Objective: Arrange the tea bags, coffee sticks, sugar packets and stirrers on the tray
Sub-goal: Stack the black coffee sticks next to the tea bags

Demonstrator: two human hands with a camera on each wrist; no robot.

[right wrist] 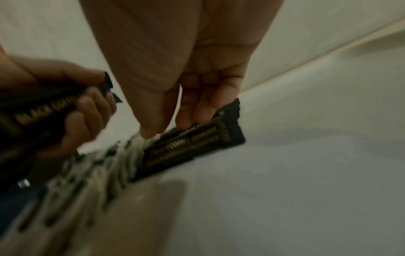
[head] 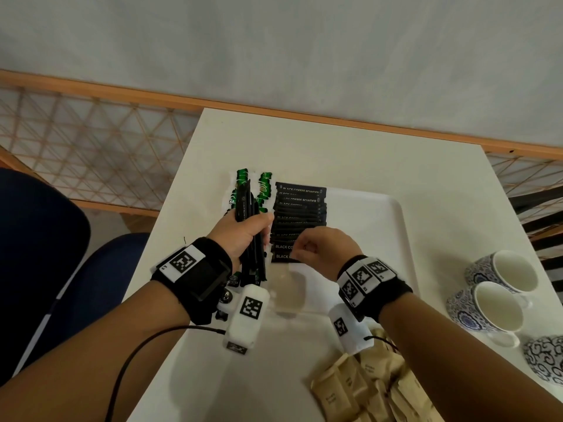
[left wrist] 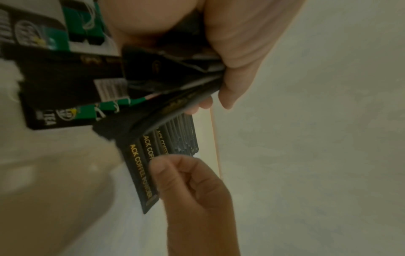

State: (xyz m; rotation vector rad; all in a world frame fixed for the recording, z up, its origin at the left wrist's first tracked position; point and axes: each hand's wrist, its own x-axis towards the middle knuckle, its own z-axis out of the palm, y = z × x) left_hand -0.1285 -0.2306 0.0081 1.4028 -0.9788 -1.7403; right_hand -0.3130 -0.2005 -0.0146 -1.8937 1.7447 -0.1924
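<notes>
A white tray [head: 380,239] lies on a white table [head: 304,141]. Several black coffee sticks [head: 300,208] lie in an overlapping row on the tray's left part. Green tea bags [head: 263,187] lie in a row just left of them. My left hand [head: 259,226] grips an upright bundle of coffee sticks [head: 246,205] above the tea bags. My right hand [head: 301,249] pinches the nearest stick of the row, thumb and fingertips [right wrist: 190,121] on it. The left wrist view shows the gripped bundle [left wrist: 171,69] and the row [left wrist: 175,138]. Brown sugar packets [head: 365,388] lie heaped near me.
Two patterned cups [head: 505,272] stand on the table right of the tray, with a third patterned vessel [head: 545,363] nearer me. A blue chair [head: 39,239] is at the left. A wooden lattice rail runs behind the table.
</notes>
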